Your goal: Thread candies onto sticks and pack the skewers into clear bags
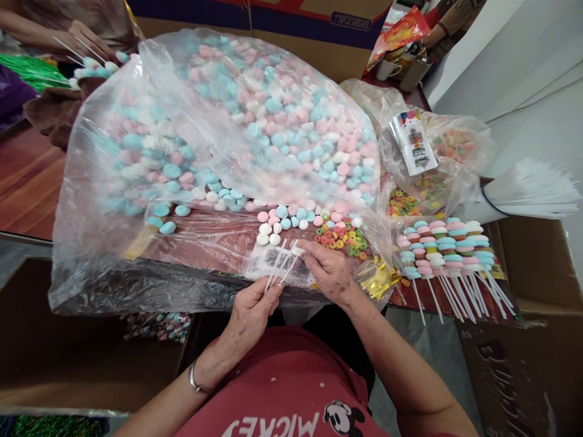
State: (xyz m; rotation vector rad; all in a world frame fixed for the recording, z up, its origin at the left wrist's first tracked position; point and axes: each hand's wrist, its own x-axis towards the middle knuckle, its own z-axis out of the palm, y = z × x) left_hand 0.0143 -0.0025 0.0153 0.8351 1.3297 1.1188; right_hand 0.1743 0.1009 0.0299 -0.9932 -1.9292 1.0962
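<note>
Crowded table edge, little open room

The big plastic bag [218, 133] of pink, blue and white candies blocks most of the table; loose candies [277, 221] and cereal rings [341, 237] lie just ahead of the hands, finished candy skewers [444, 249] bar the right, and bare wood [27, 182] lies open far left.

Dark reddish wooden table [27, 182] across the middle, with even, soft light on it. White wall [523, 73] at the right, thin cable along it. Brown cardboard boxes: one open at the right [537, 261], one low at the left [91, 364], one behind [319, 48].
</note>
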